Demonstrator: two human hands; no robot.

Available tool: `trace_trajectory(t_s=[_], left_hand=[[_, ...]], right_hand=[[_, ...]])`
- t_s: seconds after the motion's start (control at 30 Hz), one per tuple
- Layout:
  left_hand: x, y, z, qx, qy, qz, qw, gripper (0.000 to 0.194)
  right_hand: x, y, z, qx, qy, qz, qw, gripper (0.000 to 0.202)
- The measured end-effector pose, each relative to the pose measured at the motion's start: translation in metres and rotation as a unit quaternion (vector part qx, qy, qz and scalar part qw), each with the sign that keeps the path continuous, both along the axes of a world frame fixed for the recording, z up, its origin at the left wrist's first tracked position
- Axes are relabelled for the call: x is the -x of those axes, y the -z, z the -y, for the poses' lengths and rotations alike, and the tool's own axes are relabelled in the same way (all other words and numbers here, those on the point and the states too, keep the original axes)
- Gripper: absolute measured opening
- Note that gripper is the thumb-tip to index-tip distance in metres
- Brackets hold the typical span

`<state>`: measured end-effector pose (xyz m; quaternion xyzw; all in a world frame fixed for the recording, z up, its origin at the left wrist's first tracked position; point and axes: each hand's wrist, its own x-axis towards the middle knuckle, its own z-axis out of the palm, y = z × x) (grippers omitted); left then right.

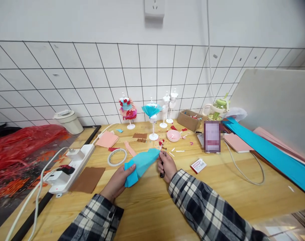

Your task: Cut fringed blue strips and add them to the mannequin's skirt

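Blue paper (pixel 143 163) slants outward from the left hand (pixel 121 180).
That hand pinches its wide end, thumb on top; the right hand (pixel 168 165), at the narrow tip, grasps a small black tool (pixel 162 174). Just beyond the left grip lies a tape roll (pixel 117 164); farther out, a pink bowl (pixel 173 140) and blue-ruffled dress form (pixel 151 110).
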<state>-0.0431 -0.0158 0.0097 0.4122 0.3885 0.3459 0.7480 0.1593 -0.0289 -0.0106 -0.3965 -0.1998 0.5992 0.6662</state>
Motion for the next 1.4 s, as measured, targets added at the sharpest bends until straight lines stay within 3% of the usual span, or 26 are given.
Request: trace_trajectory(t_s=[0.17,0.27,0.47,0.57,0.67,0.77,0.87,1.0,1.3,1.4], left_hand=[[-0.002,-0.002,0.002,0.060,-0.026,0.062,0.996,0.036],[-0.002,0.000,0.001,0.081,-0.047,0.073,0.993,0.035],[-0.005,-0.007,-0.001,0.063,-0.193,0.117,0.972,0.021],[-0.006,-0.006,0.000,0.043,-0.191,0.132,0.972,0.026],[-0.007,-0.002,0.001,0.025,-0.187,0.124,0.974,0.027],[-0.008,-0.001,0.003,0.019,-0.177,0.113,0.978,0.025],[-0.010,-0.004,0.006,0.027,-0.161,0.107,0.981,0.028],[-0.013,-0.005,0.011,0.017,-0.130,0.085,0.988,0.026],[-0.016,-0.004,0.015,-0.034,-0.110,0.044,0.992,0.037],[-0.016,-0.004,0.014,-0.041,-0.132,0.034,0.990,0.044]], right_hand=[[-0.001,0.001,-0.002,0.000,0.030,-0.004,1.000,0.048],[-0.003,0.000,-0.002,-0.004,0.008,0.035,0.999,0.046],[-0.001,-0.008,0.009,-0.002,-0.134,0.151,0.979,0.049],[0.005,-0.007,0.015,0.026,-0.243,0.134,0.960,0.043],[0.012,-0.005,0.022,0.006,-0.306,0.111,0.946,0.044],[0.015,-0.006,0.027,-0.012,-0.358,0.180,0.916,0.054],[0.014,-0.008,0.031,0.003,-0.345,0.289,0.893,0.059],[0.014,-0.010,0.033,-0.010,-0.306,0.346,0.887,0.066],[0.013,-0.007,0.033,-0.015,-0.281,0.344,0.896,0.061],[0.013,-0.006,0.032,-0.024,-0.278,0.340,0.898,0.059]])
